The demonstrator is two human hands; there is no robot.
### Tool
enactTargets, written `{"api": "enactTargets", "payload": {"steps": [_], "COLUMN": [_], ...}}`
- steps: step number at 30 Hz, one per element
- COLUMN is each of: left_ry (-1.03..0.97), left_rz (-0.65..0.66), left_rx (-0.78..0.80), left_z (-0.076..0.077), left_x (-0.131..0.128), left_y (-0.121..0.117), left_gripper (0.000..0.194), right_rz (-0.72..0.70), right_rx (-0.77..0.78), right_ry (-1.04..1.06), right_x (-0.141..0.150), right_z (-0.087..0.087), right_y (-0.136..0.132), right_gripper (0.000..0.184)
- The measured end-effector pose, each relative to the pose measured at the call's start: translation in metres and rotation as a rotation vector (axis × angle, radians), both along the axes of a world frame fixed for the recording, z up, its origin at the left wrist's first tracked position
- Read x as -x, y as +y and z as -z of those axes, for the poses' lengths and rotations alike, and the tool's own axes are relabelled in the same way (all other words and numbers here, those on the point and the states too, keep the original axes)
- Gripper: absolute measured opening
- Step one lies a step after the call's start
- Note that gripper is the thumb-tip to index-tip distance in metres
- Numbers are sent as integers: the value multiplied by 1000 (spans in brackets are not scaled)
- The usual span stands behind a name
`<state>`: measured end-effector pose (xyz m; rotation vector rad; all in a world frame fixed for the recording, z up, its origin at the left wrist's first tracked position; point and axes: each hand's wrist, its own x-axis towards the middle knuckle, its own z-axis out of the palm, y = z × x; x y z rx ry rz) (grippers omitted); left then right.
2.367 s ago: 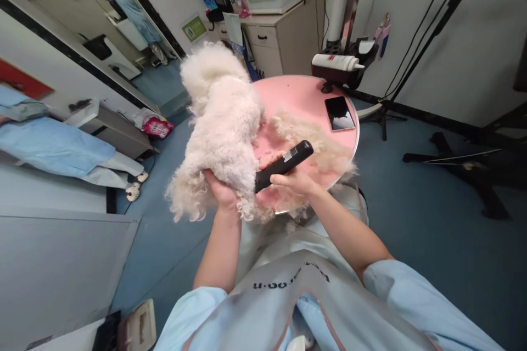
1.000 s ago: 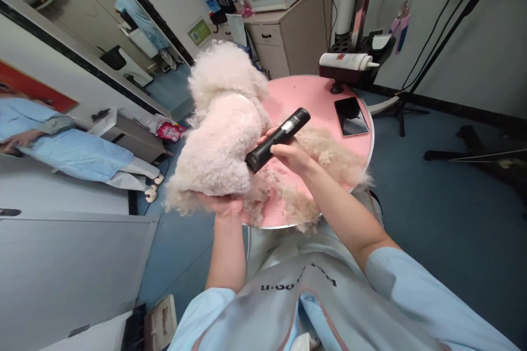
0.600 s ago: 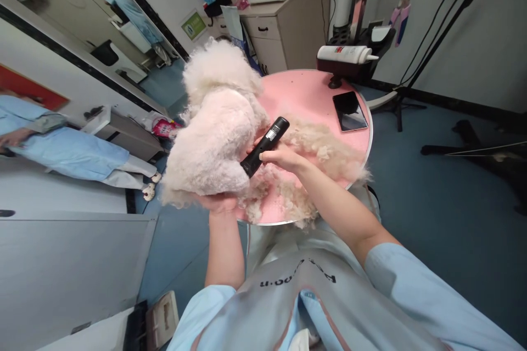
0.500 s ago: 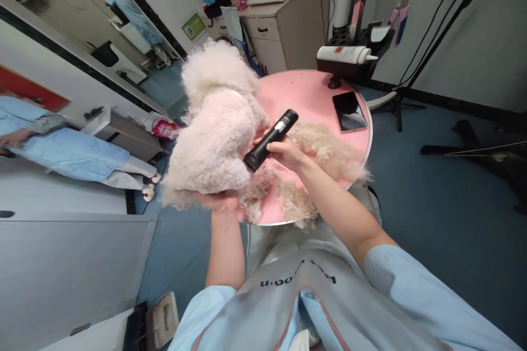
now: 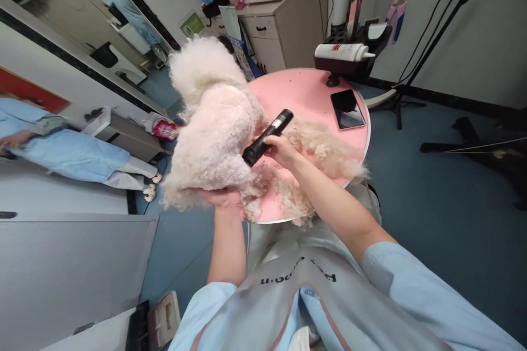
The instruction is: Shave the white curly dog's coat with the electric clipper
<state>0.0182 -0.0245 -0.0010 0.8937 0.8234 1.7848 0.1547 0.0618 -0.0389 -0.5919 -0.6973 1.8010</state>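
Note:
A fluffy white dog [image 5: 216,131] stands at the left edge of the round pink table [image 5: 274,90], facing away, its body clipped short and its head full of long fur. In my right hand [image 5: 280,151] is a black hair clipper [image 5: 267,138]; the clipper's lower-left end touches the fur on the dog's hindquarters. My left hand [image 5: 224,198] holds the dog from beneath at the rear, with most of its fingers hidden under the fur. Clumps of cut fur [image 5: 319,148] lie across the table near my right forearm.
A phone [image 5: 348,109] lies at the table's right side. Behind it, a white bottle [image 5: 341,52] rests in a dark holder on a post. Drawers [image 5: 263,38] stand at the back. Another person in a blue gown [image 5: 78,151] is at the left.
The dog's head has shifted slightly left. The clipper and my right hand have moved a little left, still against the dog. My left hand keeps its place under the rear.

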Motion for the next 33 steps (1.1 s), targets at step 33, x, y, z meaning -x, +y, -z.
{"api": "enactTargets", "payload": {"steps": [33], "left_ry": [-116], "left_rz": [-23], "left_rx": [61], "left_z": [5], "left_x": [34], "left_y": [13], "left_gripper": [71], "right_rz": [117], "right_rx": [-101], "right_ry": [-189], "right_x": [19], "right_z": [5], "right_y": [-42], "right_gripper": [14]}}
